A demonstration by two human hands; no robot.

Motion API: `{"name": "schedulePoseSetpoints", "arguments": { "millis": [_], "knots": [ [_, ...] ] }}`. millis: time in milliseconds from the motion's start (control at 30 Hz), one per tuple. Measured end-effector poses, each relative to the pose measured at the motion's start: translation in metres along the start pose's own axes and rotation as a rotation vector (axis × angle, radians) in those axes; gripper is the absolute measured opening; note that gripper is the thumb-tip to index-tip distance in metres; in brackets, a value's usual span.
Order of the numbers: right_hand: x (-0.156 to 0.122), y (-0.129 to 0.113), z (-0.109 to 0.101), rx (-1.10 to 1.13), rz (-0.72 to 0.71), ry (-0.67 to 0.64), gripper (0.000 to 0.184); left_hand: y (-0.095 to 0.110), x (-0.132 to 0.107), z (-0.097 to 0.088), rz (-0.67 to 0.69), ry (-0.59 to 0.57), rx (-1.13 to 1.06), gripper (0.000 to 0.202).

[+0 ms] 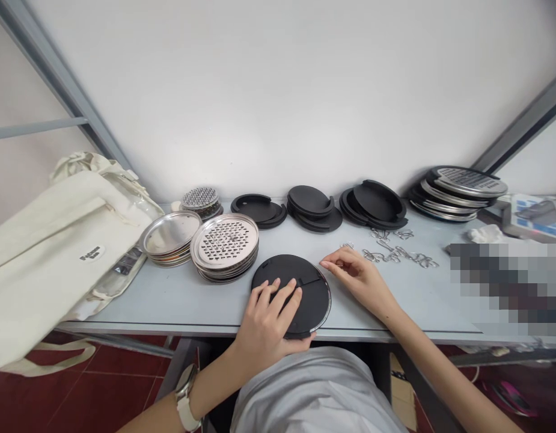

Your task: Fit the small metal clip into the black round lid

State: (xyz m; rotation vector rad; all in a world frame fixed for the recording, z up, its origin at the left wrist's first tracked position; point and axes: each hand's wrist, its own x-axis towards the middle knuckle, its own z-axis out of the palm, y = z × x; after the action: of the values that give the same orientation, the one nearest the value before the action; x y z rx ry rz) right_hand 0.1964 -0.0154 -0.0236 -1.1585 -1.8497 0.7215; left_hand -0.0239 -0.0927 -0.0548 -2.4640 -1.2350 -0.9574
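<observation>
The black disc (310, 308) lies flat at the front edge of the desk (169, 300), about midway along it, with a bright metal rim (330, 300) showing round its right side. Being round, it has no long axis; the short raised bar on its face sits toward the right far side. The left hand (265, 316) grasps it, fingers spread over the top and the thumb along the near rim. The right hand (361, 279) is just beside the disc's right far rim, so the two hands lie on opposite sides of the bar, and the right is the nearer to it. Its thumb and forefinger are drawn together; whether they pinch the rim, something thin or nothing is too small to tell. Just beyond the right hand, toward the back edge, wire clips (386, 246) lie in a loose tangle. To the left, a stack of grater plates (224, 242) stands close to the disc, leaving little room there, with smooth metal plates (171, 233) beside it and small grater discs (200, 198) behind. Black trays (310, 200) sit in three groups along the back edge, well clear of the fingers, and a pile of black and metal discs (467, 180) stands by the back right corner, near a box (537, 213). A pale bag (56, 240) covers the left end.
</observation>
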Motion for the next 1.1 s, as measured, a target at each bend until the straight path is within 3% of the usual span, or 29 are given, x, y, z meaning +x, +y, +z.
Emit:
{"name": "schedulePoseSetpoints", "arguments": {
  "millis": [233,400,600,1100],
  "knots": [
    [-0.001,0.002,0.001,0.031,-0.007,-0.031,0.028,0.0,0.0,0.002,0.0,0.01,0.009,0.056],
    [-0.002,0.004,0.004,0.133,-0.004,-0.044,0.02,0.0,0.0,0.0,0.005,0.013,0.012,0.056],
    [-0.002,-0.003,-0.001,-0.023,-0.057,-0.079,0.02,0.0,0.001,0.001,-0.002,-0.005,0.017,0.056],
    [-0.005,-0.007,0.0,-0.078,0.017,-0.18,0.025,0.0,-0.001,0.002,-0.008,0.002,0.011,0.057]
  ]
}}
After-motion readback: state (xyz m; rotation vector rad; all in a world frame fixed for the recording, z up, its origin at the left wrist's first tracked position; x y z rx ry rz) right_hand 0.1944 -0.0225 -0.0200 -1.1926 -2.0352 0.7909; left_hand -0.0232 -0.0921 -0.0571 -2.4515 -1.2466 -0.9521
